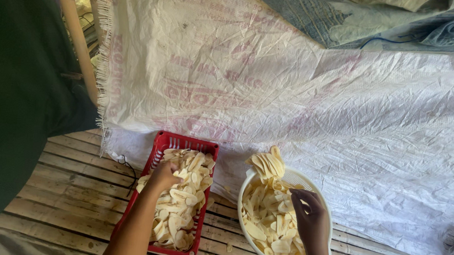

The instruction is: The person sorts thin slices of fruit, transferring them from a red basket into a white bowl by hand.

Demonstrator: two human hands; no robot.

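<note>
The left hand rests in the red rectangular plastic basket, its grip closed over pale flat fruit slices. The right hand reaches into the round white plastic bowl, grip curled among slices. Lift small handfuls gently; thin slices likely snap.
</note>
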